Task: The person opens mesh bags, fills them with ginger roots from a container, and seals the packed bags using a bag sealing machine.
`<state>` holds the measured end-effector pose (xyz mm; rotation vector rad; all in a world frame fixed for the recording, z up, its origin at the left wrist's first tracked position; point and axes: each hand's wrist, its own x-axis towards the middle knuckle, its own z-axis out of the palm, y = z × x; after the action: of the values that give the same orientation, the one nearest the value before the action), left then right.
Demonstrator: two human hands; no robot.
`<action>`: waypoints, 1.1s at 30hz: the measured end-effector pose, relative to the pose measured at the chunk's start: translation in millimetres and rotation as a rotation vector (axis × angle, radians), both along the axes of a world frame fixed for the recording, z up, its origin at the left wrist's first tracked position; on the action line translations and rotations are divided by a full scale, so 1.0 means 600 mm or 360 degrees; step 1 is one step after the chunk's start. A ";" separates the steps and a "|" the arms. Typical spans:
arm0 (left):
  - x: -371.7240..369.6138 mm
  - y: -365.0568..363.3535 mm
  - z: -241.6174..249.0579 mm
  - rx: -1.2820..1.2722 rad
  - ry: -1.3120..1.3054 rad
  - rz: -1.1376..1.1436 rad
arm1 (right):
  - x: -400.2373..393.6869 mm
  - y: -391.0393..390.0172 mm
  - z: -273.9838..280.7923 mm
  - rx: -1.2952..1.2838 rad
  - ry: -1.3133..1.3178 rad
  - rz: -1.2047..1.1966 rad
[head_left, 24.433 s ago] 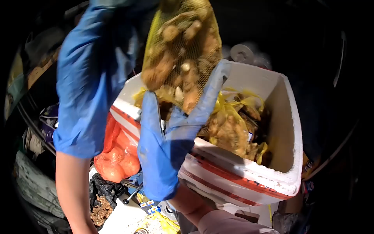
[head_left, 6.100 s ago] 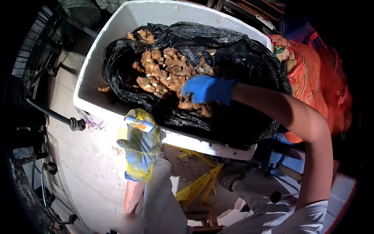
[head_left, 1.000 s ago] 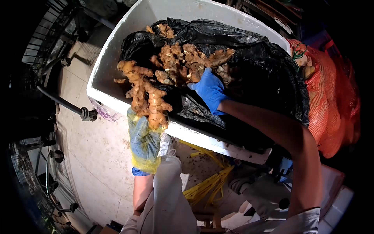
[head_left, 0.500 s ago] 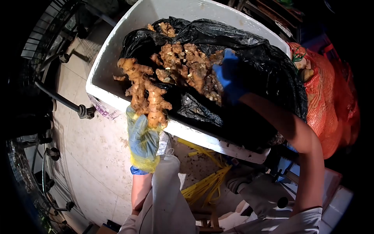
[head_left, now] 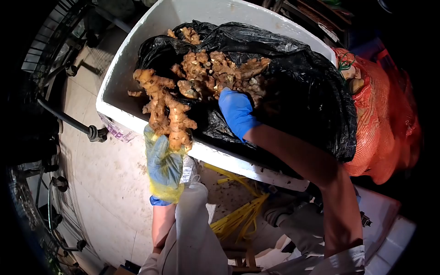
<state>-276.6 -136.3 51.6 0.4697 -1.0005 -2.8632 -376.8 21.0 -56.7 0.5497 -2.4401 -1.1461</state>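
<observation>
My left hand (head_left: 163,166), in a blue glove under a yellow mesh cover, holds a large branching piece of ginger (head_left: 161,110) over the near left rim of a white foam box (head_left: 120,114). Inside the box, a black plastic bag (head_left: 316,87) lies open around a heap of ginger (head_left: 220,68). My right hand (head_left: 237,112), gloved in blue, is at the near edge of that heap. Its fingers are curled against the ginger, and their tips are hidden, so what they grip cannot be made out.
An orange-red mesh sack (head_left: 382,123) stands against the box's right side. Yellow straps (head_left: 240,215) lie on the floor below the box, near a shoe. Black metal racks and bars (head_left: 68,120) stand at the left. A white block (head_left: 380,220) is at the lower right.
My right hand has moved left and toward me, from the far right of the heap to its near edge. The left hand still holds its ginger. The whole view has shifted slightly.
</observation>
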 end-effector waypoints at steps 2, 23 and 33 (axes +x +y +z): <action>0.001 -0.004 -0.002 -0.0004 0.0059 -0.0061 | 0.002 0.012 0.010 -0.0540 -0.0212 -0.0151; -0.009 -0.005 -0.012 -0.0047 0.0127 -0.0093 | -0.038 0.155 0.224 -0.3112 -0.2111 -0.0347; -0.003 -0.009 -0.009 -0.0070 0.0216 -0.0122 | -0.138 0.271 0.264 -0.2926 -0.1304 -0.0347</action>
<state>-278.3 -141.5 46.0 0.2348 -1.0771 -2.8865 -459.8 183.4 101.9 0.0506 -2.8536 1.6691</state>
